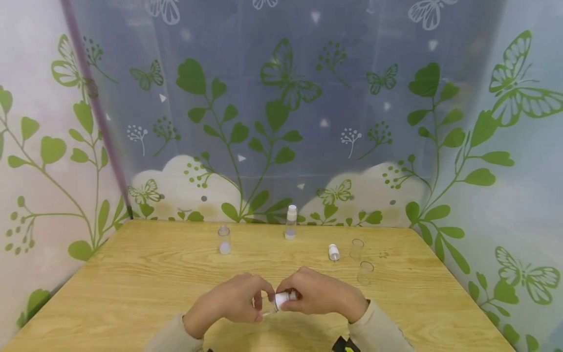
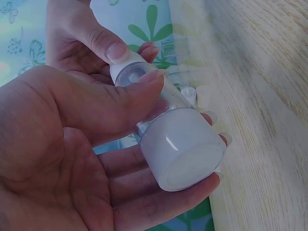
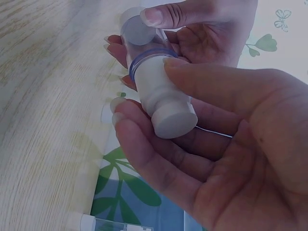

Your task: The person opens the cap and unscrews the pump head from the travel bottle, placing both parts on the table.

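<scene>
Over the near part of the table, both hands hold one clear pump bottle [image 2: 180, 149] at a tilt. My left hand [image 1: 239, 299] grips its transparent body, thumb on top and fingers beneath the white base. At the other end, my right hand [image 1: 318, 293] pinches the white pump head [image 3: 156, 82], which sits at the bottle's mouth. A bluish rim [image 3: 153, 55] circles the join in the right wrist view. Whether the pump head is seated tightly cannot be told.
A pump bottle [image 1: 291, 225] with a white top stands at the back, and another clear bottle [image 1: 224, 240] to its left. On the right are a loose white pump head [image 1: 334, 252] and two clear caps, one farther cap [image 1: 357, 250] and one nearer cap [image 1: 365, 274].
</scene>
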`<control>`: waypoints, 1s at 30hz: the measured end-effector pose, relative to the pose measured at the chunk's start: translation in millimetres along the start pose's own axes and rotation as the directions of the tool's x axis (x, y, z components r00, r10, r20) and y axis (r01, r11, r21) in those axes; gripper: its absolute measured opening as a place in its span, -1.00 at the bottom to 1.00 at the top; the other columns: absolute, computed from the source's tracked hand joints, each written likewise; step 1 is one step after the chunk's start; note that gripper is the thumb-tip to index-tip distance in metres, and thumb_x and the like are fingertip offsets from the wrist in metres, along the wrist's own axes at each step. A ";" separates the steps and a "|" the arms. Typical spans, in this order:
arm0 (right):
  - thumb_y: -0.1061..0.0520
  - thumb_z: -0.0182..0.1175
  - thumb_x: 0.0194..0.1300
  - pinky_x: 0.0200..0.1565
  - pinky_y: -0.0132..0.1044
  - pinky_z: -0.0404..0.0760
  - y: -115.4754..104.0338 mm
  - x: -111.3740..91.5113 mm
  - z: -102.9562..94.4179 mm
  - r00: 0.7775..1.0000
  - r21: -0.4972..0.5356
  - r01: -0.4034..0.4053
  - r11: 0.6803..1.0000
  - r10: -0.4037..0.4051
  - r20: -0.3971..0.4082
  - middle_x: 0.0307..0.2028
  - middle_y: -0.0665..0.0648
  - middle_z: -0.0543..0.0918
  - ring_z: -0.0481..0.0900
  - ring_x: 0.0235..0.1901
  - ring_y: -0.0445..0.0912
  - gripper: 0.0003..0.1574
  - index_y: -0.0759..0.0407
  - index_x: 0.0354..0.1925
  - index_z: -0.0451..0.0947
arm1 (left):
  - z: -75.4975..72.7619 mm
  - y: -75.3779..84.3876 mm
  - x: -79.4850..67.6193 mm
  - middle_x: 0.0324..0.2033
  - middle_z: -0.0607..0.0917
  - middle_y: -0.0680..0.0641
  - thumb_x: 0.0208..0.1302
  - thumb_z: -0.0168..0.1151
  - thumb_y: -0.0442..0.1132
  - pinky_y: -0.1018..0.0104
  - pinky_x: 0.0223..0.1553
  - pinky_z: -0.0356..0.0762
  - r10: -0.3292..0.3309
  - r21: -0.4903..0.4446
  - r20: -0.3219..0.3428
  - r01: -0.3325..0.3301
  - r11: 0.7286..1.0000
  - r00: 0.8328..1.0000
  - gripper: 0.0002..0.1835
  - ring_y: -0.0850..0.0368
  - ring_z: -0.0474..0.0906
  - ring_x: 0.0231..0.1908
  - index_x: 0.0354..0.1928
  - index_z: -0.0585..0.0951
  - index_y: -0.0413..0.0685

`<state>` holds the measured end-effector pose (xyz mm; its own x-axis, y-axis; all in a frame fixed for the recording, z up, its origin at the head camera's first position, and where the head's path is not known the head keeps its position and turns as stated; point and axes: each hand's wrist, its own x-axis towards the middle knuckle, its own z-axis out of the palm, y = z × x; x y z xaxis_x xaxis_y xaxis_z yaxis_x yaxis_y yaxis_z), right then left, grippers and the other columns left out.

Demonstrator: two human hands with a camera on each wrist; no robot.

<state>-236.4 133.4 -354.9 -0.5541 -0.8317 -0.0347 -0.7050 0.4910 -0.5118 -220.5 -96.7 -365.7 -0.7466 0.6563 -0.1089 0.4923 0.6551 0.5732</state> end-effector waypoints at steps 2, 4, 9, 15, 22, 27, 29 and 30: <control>0.16 0.25 0.47 -0.25 -0.53 0.57 -0.1 -0.1 -0.3 1.000 0.001 -0.004 1.000 0.004 0.001 -0.19 -0.02 0.80 0.58 -0.38 -0.43 -0.77 0.12 0.03 0.72 | -0.7 0.2 -0.1 -0.40 0.76 0.00 0.11 0.46 -0.46 0.39 -0.38 0.58 0.007 0.007 -0.004 -0.007 1.000 1.000 -0.64 0.29 0.60 -0.47 -0.05 0.74 0.01; 0.16 0.25 0.47 -0.25 -0.53 0.57 -0.1 0.1 -0.5 1.000 0.003 -0.004 1.000 0.004 0.001 -0.19 -0.02 0.80 0.59 -0.38 -0.42 -0.78 0.12 0.03 0.72 | -1.1 0.6 -0.2 -0.40 0.77 -0.03 0.10 0.47 -0.46 0.38 -0.39 0.59 0.016 0.008 -0.006 -0.016 1.000 1.000 -0.64 0.28 0.60 -0.48 -0.06 0.73 0.00; 0.16 0.26 0.47 -0.26 -0.54 0.57 0.5 0.9 -0.9 1.000 -0.003 -0.001 1.000 0.001 -0.001 -0.20 -0.03 0.80 0.57 -0.40 -0.43 -0.79 0.11 0.01 0.72 | -1.2 0.7 -0.1 -0.38 0.78 -0.07 0.10 0.48 -0.45 0.38 -0.39 0.59 0.021 0.009 -0.005 -0.021 1.000 1.000 -0.64 0.27 0.61 -0.47 -0.05 0.73 0.02; 0.16 0.26 0.46 -0.26 -0.54 0.57 0.4 1.8 -1.3 1.000 -0.006 -0.005 1.000 0.005 0.001 -0.20 -0.03 0.80 0.55 -0.41 -0.46 -0.79 0.12 0.01 0.73 | -1.7 0.5 -0.3 -0.38 0.78 -0.05 0.09 0.47 -0.46 0.39 -0.39 0.60 0.028 0.011 -0.009 -0.028 1.000 1.000 -0.62 0.27 0.61 -0.46 -0.04 0.73 0.00; 0.17 0.27 0.45 -0.27 -0.55 0.56 0.1 1.7 -0.6 1.000 -0.005 -0.005 1.000 0.005 0.000 -0.22 -0.04 0.81 0.55 -0.42 -0.46 -0.80 0.12 -0.01 0.74 | -0.7 0.7 -0.3 -0.38 0.78 -0.03 0.10 0.48 -0.45 0.39 -0.38 0.59 0.015 0.015 -0.006 -0.015 1.000 1.000 -0.64 0.28 0.61 -0.45 -0.05 0.73 0.01; 0.18 0.27 0.45 -0.31 -0.56 0.54 0.3 1.2 0.1 1.000 -0.009 0.009 1.000 -0.009 -0.012 -0.22 -0.02 0.82 0.53 -0.46 -0.46 -0.80 0.13 -0.02 0.75 | 0.1 0.2 0.2 -0.42 0.75 0.02 0.12 0.45 -0.46 0.39 -0.39 0.56 0.015 0.011 -0.002 -0.015 1.000 1.000 -0.64 0.29 0.57 -0.48 -0.05 0.72 0.01; 0.18 0.28 0.45 -0.34 -0.57 0.53 0.4 0.6 0.1 0.999 -0.023 0.029 0.999 -0.030 -0.031 -0.23 -0.01 0.83 0.53 -0.48 -0.47 -0.80 0.13 -0.02 0.76 | 0.0 0.3 0.2 -0.44 0.73 0.05 0.13 0.42 -0.47 0.39 -0.40 0.54 0.020 0.010 -0.004 -0.020 1.000 1.000 -0.63 0.30 0.55 -0.51 -0.03 0.72 0.02; 0.18 0.28 0.44 -0.35 -0.58 0.52 0.5 0.2 0.0 0.998 -0.031 0.039 0.999 -0.040 -0.042 -0.23 0.00 0.83 0.53 -0.49 -0.47 -0.79 0.14 -0.02 0.76 | -0.1 0.4 0.3 -0.45 0.72 0.06 0.13 0.41 -0.47 0.40 -0.41 0.53 0.024 0.011 -0.007 -0.024 1.000 1.000 -0.62 0.30 0.53 -0.53 -0.02 0.72 0.02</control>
<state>-236.9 133.5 -355.2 -0.5435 -0.8392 0.0217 -0.7393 0.4662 -0.4859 -220.6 -96.3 -365.4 -0.7375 0.6694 -0.0896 0.5148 0.6431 0.5670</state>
